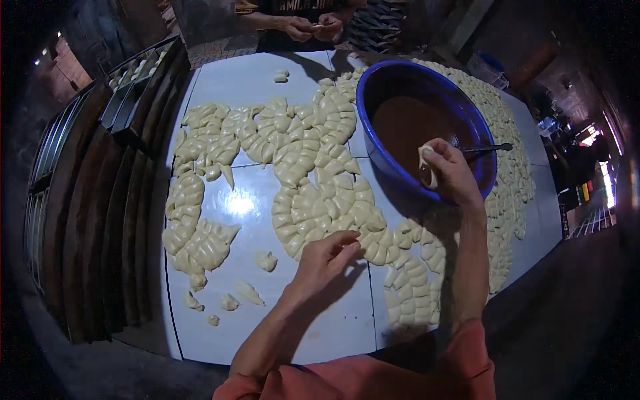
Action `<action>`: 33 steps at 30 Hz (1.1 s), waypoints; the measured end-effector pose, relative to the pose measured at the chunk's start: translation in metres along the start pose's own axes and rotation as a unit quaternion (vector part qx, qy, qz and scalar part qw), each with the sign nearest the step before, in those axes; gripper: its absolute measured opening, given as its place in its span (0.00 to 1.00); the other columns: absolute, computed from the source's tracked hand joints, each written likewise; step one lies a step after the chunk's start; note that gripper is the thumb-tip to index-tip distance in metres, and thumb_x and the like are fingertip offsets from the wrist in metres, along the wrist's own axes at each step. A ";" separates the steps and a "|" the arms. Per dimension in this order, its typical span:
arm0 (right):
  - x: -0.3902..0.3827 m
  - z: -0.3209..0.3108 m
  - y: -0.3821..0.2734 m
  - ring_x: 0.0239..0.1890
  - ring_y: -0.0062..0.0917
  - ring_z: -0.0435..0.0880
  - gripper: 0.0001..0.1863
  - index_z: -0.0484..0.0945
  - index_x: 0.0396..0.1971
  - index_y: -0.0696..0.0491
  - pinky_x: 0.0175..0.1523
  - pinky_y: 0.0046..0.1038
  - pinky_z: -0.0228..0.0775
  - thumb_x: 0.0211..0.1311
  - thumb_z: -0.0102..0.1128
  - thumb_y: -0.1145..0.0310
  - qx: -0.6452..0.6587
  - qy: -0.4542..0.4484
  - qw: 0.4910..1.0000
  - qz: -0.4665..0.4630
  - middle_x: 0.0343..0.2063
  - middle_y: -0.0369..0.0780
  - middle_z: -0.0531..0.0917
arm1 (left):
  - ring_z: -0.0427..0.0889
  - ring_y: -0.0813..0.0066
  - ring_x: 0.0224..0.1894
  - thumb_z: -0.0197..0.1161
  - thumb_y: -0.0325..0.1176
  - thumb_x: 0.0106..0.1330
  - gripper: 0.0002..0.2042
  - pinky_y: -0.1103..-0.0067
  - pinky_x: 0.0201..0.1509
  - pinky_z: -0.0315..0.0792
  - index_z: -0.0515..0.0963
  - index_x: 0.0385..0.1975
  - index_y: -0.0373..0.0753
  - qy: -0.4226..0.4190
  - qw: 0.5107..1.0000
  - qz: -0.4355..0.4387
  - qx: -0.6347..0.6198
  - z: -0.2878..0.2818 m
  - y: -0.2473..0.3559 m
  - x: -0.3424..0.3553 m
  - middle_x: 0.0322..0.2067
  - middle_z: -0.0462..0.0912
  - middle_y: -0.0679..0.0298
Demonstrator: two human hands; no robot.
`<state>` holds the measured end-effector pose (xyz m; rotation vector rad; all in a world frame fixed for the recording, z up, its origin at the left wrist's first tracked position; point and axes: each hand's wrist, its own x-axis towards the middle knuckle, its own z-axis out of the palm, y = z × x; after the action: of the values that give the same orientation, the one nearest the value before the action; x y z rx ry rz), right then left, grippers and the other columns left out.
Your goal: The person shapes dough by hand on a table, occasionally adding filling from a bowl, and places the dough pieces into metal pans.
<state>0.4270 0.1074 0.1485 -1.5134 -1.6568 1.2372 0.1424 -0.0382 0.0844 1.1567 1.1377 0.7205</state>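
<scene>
My left hand (327, 257) reaches onto the white table (333, 313), its fingertips touching a pale dough piece (363, 233) at the edge of a big overlapping layer of such pieces (313, 173). My right hand (453, 173) is raised over the rim of a large blue bowl (380, 100) filled with brown paste (410, 127), and it holds a small pale dough piece (427, 163). A metal spoon (487, 148) rests in the bowl, its handle pointing right.
More dough pieces line the table's right side (510, 167), and a few loose ones (247, 291) lie near the front left. Dark trays (113, 200) are stacked along the left edge. Another person's hands (310, 28) work at the far end.
</scene>
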 end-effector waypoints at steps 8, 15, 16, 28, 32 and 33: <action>-0.068 0.119 -0.005 0.30 0.14 0.83 0.09 0.74 0.44 0.53 0.31 0.17 0.75 0.69 0.61 0.68 0.420 0.011 0.907 -0.015 0.31 0.35 0.83 | 0.83 0.73 0.42 0.56 0.42 0.76 0.19 0.78 0.45 0.77 0.77 0.57 0.35 -0.017 0.910 0.010 -0.415 0.039 0.008 -0.008 0.46 0.84 0.61; -0.117 0.222 0.001 0.45 0.20 0.83 0.20 0.72 0.55 0.57 0.53 0.24 0.76 0.65 0.63 0.73 0.470 -0.044 0.879 0.066 0.43 0.37 0.81 | 0.82 0.70 0.34 0.60 0.39 0.73 0.14 0.73 0.41 0.80 0.78 0.43 0.32 0.072 0.862 0.000 -0.502 -0.021 -0.049 -0.066 0.36 0.83 0.58; -0.125 0.235 0.000 0.45 0.20 0.83 0.20 0.72 0.55 0.57 0.53 0.24 0.76 0.65 0.63 0.73 0.470 -0.052 0.878 0.071 0.43 0.37 0.81 | 0.81 0.71 0.33 0.62 0.36 0.71 0.12 0.73 0.40 0.80 0.78 0.42 0.31 0.134 0.867 0.010 -0.480 -0.031 -0.059 -0.074 0.35 0.83 0.58; -0.154 0.342 -0.013 0.37 0.30 0.83 0.08 0.84 0.41 0.58 0.41 0.28 0.75 0.62 0.63 0.76 -0.037 0.153 0.973 -0.168 0.36 0.42 0.84 | 0.84 0.76 0.42 0.68 0.31 0.68 0.17 0.81 0.42 0.80 0.80 0.54 0.31 0.225 0.933 0.084 -0.267 -0.077 -0.095 -0.115 0.43 0.85 0.59; -0.158 0.352 -0.019 0.34 0.20 0.81 0.10 0.83 0.42 0.60 0.36 0.25 0.72 0.64 0.63 0.72 0.229 0.077 0.970 -0.019 0.30 0.37 0.84 | 0.82 0.79 0.35 0.67 0.34 0.69 0.14 0.83 0.33 0.77 0.82 0.47 0.31 0.153 0.938 -0.017 -0.310 -0.102 -0.077 -0.124 0.37 0.85 0.62; -0.167 0.345 -0.029 0.36 0.18 0.79 0.13 0.82 0.45 0.62 0.37 0.23 0.72 0.65 0.63 0.69 0.286 0.014 0.957 0.051 0.35 0.36 0.84 | 0.82 0.79 0.35 0.67 0.34 0.69 0.14 0.83 0.33 0.77 0.82 0.47 0.31 0.155 0.938 -0.017 -0.310 -0.111 -0.079 -0.126 0.37 0.85 0.62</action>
<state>0.1437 -0.1378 0.0621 -1.2486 -1.0729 1.5706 -0.0098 -0.1388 0.0488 0.4973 1.0678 1.1623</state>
